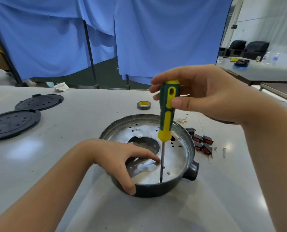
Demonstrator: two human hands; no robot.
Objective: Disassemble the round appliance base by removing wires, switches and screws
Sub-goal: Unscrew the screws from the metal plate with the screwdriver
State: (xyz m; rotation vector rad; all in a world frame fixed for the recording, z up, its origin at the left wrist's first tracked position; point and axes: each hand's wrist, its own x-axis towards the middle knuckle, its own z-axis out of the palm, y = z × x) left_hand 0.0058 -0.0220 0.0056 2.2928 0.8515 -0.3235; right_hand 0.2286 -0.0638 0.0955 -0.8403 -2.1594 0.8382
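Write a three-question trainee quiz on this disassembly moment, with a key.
1. True or false: the right hand grips the screwdriver upright by its handle.
2. Where does the screwdriver tip sit? A) on the tape roll B) inside the round base, near its front wall C) on a black cover
3. Fill in: the red switches lie on the table, on the base's ____ side.

Key: 1 true; 2 B; 3 right.

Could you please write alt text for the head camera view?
A right hand holds a green-and-yellow screwdriver upright, tip down inside a round metal base that the left hand grips by its rim. Removed switches lie beside it.
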